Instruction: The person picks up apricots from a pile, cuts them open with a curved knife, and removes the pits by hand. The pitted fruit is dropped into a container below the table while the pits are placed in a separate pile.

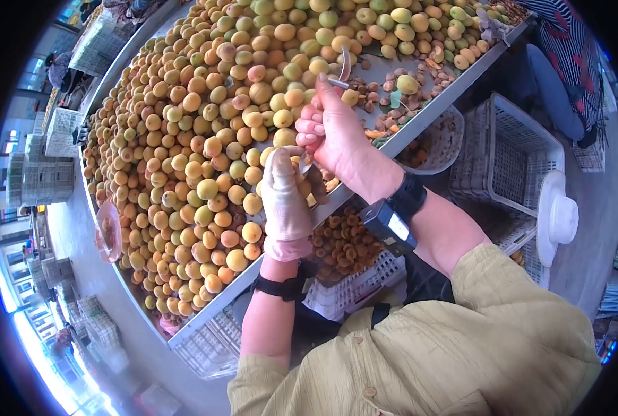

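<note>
My left hand [286, 197], in a pale glove, is closed around an apricot [311, 200], mostly hidden by the fingers. My bare right hand [340, 135] is wrapped around a metal pitting tool [345, 67]. One curved end of the tool sticks up past my thumb; a shiny metal part shows below my fist, at the apricot. Beyond both hands, a heap of whole apricots [177, 152] covers the metal-edged table [409, 132]. Loose pits [392, 78] and orange scraps lie right of my right hand.
Below the table edge, a crate holds apricot halves [347, 246]. A round basket [446, 142] and a grey crate [510, 149] stand to the right, near a white hat [557, 216]. Another person [565, 76] is at the upper right. Crates [42, 170] are stacked left.
</note>
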Motion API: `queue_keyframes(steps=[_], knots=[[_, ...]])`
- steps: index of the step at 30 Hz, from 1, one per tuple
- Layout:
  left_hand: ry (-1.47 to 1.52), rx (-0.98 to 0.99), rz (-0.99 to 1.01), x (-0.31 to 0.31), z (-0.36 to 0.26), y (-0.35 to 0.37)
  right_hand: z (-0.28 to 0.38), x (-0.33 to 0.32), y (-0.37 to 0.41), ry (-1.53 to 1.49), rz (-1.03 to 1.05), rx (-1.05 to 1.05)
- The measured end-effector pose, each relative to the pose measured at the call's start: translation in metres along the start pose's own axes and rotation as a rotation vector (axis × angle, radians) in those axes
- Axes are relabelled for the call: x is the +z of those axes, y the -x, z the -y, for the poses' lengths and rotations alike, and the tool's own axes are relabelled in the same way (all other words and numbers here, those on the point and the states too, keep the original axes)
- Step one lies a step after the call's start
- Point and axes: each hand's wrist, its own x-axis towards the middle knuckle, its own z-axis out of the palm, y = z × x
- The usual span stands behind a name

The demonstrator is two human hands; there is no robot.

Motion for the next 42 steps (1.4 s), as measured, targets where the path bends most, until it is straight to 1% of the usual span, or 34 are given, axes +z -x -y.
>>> queue_keyframes(steps=[1, 2, 3, 4, 6, 8, 9, 10, 11, 12, 14, 17, 18, 19, 20, 22, 23, 24, 25, 26, 27, 28, 30, 32, 33, 35, 36, 38, 39, 40, 41, 42], knots=[[0.125, -0.091, -0.05, 0.0, 0.004, -0.003, 0.001, 0.004, 0.002, 0.05, 0.094, -0.071], [0.25, -0.18, -0.099, 0.003, 0.004, -0.005, 0.003, 0.006, 0.003, 0.054, 0.102, -0.067], [0.305, -0.208, -0.151, 0.005, 0.003, -0.006, 0.006, 0.008, 0.005, 0.155, 0.175, -0.121], [0.308, -0.195, -0.158, 0.001, -0.004, -0.007, 0.009, 0.01, 0.006, 0.259, 0.25, -0.175], [0.333, -0.235, 0.016, -0.007, -0.017, -0.005, 0.015, 0.014, 0.014, 0.537, 0.343, -0.281], [0.3, -0.24, -0.016, -0.015, -0.022, -0.007, 0.011, 0.015, 0.016, 0.961, 0.348, -0.352], [0.312, -0.265, -0.041, -0.02, -0.021, -0.009, 0.007, 0.013, 0.013, 1.132, 0.44, -0.336], [0.325, -0.288, -0.065, -0.024, -0.021, -0.01, 0.003, 0.012, 0.017, 1.3, 0.446, -0.342], [0.304, -0.328, -0.104, -0.026, -0.022, -0.011, -0.001, 0.009, 0.018, 1.379, 0.526, -0.285], [0.31, -0.321, -0.111, -0.028, -0.023, -0.011, -0.005, 0.005, 0.015, 1.457, 0.604, -0.228], [0.257, -0.361, -0.125, -0.031, -0.025, -0.012, -0.009, 0.002, 0.011, 1.505, 0.633, -0.239], [0.257, -0.314, -0.122, -0.031, -0.026, -0.011, -0.009, 0.006, 0.019, 1.78, 0.628, -0.457], [0.256, -0.296, -0.115, -0.029, -0.026, -0.01, -0.01, 0.006, 0.02, 1.784, 0.631, -0.458], [0.343, -0.282, -0.144, -0.027, -0.025, -0.009, -0.01, 0.006, 0.021, 1.808, 0.599, -0.523], [0.346, -0.273, -0.141, -0.024, -0.025, -0.01, -0.009, 0.007, 0.021, 1.829, 0.565, -0.595], [0.447, -0.226, -0.165, -0.019, -0.024, -0.012, -0.007, 0.008, 0.021, 1.847, 0.554, -0.604], [0.448, -0.222, -0.165, -0.02, -0.023, -0.012, -0.006, 0.007, 0.021, 1.862, 0.537, -0.603], [0.436, -0.24, -0.123, -0.024, -0.022, -0.012, -0.005, 0.007, 0.02, 1.876, 0.521, -0.601], [0.424, -0.259, -0.085, -0.029, -0.02, -0.011, -0.003, 0.005, 0.018, 1.868, 0.522, -0.538], [0.414, -0.279, -0.049, -0.031, -0.02, -0.009, -0.004, 0.002, 0.016, 1.869, 0.528, -0.532], [0.381, -0.278, -0.158, -0.025, -0.025, -0.011, -0.004, 0.0, 0.013, 1.752, 0.56, -0.429], [0.386, -0.277, -0.163, -0.027, -0.023, -0.011, -0.004, -0.001, 0.012, 1.633, 0.587, -0.328], [0.273, -0.354, -0.156, -0.031, -0.02, -0.012, 0.0, 0.006, 0.018, 1.694, 0.619, -0.316], [0.327, -0.356, -0.126, -0.031, -0.023, -0.011, 0.001, 0.007, 0.018, 1.753, 0.646, -0.335], [0.318, -0.353, -0.13, -0.03, -0.025, -0.01, 0.0, 0.005, 0.017, 1.751, 0.646, -0.33], [0.306, -0.35, -0.132, -0.03, -0.026, -0.011, -0.003, 0.004, 0.014, 1.627, 0.645, -0.225], [0.319, -0.346, -0.129, -0.031, -0.025, -0.012, -0.003, 0.004, 0.014, 1.627, 0.644, -0.225], [0.335, -0.34, -0.126, -0.03, -0.023, -0.012, -0.005, 0.007, 0.018, 1.636, 0.658, -0.315], [0.337, -0.291, -0.127, -0.029, -0.023, -0.012, -0.009, 0.005, 0.016, 1.638, 0.661, -0.316], [0.337, -0.243, -0.128, -0.03, -0.022, -0.011, -0.014, 0.001, 0.014, 1.673, 0.697, -0.49], [0.339, -0.241, -0.128, -0.031, -0.02, -0.01, -0.018, -0.002, 0.013, 1.702, 0.729, -0.665], [0.388, -0.238, -0.11, -0.033, -0.017, -0.01, -0.018, -0.002, 0.014, 1.704, 0.732, -0.665]])
